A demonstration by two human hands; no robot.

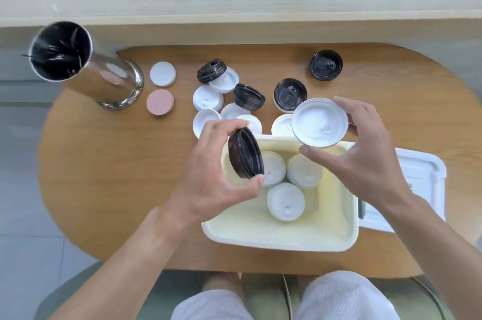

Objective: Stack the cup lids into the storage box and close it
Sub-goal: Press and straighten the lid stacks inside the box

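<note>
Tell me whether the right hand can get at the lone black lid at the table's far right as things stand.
Probably not right away: the right hand already holds a white lid. The path to the black lid looks free, with only bare table between them.

1. Below both hands the storage box point(281, 239) is open-topped. Three white lids point(285, 201) sit under the far half, the near half of its floor is bare — easy way in.
2. Just beyond the left hand point(208, 176) there's a jumble of loose lids point(224, 93), touching and overlapping.
3. Right of the right hand point(365, 160), the box cover point(417, 179) lies flat against the box.
4. Far left of the left hand, a steel canister point(86, 64) stands tall; bare table point(117, 176) near it.
</note>
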